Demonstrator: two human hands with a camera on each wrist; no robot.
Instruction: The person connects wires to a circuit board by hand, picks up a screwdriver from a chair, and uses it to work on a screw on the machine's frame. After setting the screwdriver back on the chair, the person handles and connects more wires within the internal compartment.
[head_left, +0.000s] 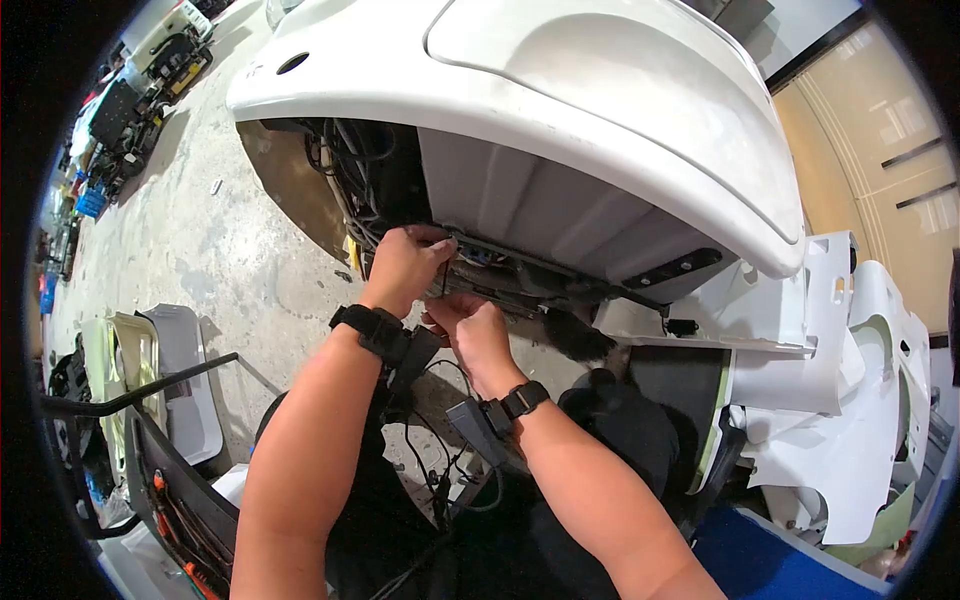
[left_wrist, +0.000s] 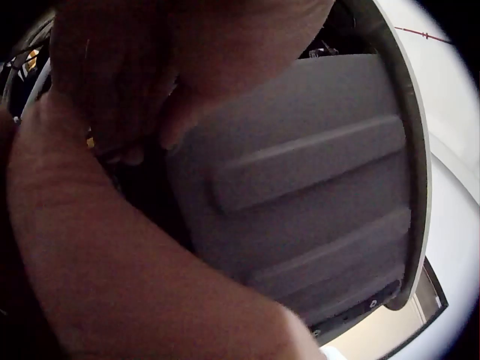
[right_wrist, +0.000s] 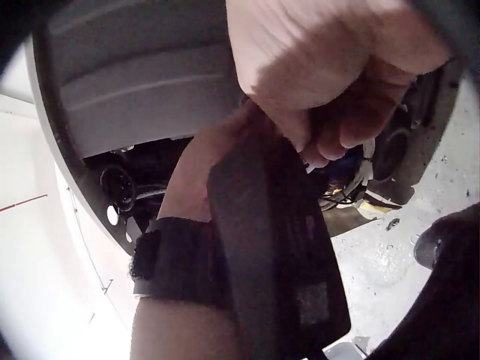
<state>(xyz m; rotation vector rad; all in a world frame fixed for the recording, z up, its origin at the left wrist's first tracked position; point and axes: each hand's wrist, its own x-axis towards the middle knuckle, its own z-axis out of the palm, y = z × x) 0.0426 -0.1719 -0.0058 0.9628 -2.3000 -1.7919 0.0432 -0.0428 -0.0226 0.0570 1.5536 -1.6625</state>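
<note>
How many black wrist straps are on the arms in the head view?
2. The left strap is around the wrist below the left hand; the right strap is around the wrist below the right hand.

Plain glossy white is worn by the vehicle shell (head_left: 610, 90), and its ribbed inner panel (head_left: 505, 195) is coloured grey. The pale grey floor (head_left: 245, 250) is mottled with darker blotches. The beige cupboard (head_left: 860, 130) is crossed by pale lines. Black is seen on the wrist straps (head_left: 368, 330), orange on the tool handles (head_left: 160, 482).
</note>
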